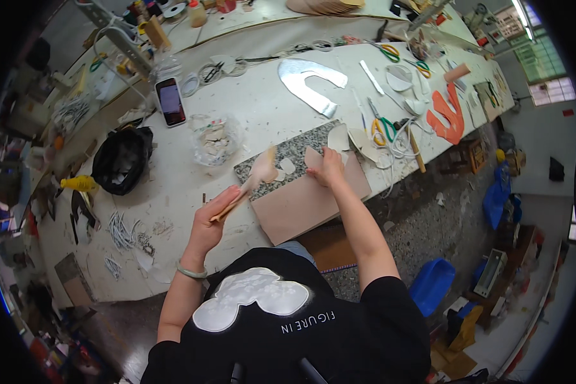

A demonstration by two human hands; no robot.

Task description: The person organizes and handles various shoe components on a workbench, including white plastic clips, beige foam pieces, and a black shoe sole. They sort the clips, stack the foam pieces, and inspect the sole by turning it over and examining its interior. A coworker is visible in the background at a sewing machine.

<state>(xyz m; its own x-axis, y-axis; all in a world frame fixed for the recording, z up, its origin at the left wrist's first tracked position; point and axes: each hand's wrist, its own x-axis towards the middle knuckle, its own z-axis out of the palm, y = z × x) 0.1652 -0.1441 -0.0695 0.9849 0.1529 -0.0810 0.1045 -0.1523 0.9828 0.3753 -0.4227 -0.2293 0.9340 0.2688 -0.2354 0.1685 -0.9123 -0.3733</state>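
The left hand (206,221) has its fingers wrapped round a wide brush (253,179) over the speckled stone slab (287,153) on the desk (249,109), the right hand (329,169) presses a small tan piece (313,157) flat there, and more cut pieces (349,137) wait nearby, so I think the brushing is only partly done.

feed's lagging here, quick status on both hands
Left hand gripping brush. Right hand pressing beige cut piece on board. Nothing between them.
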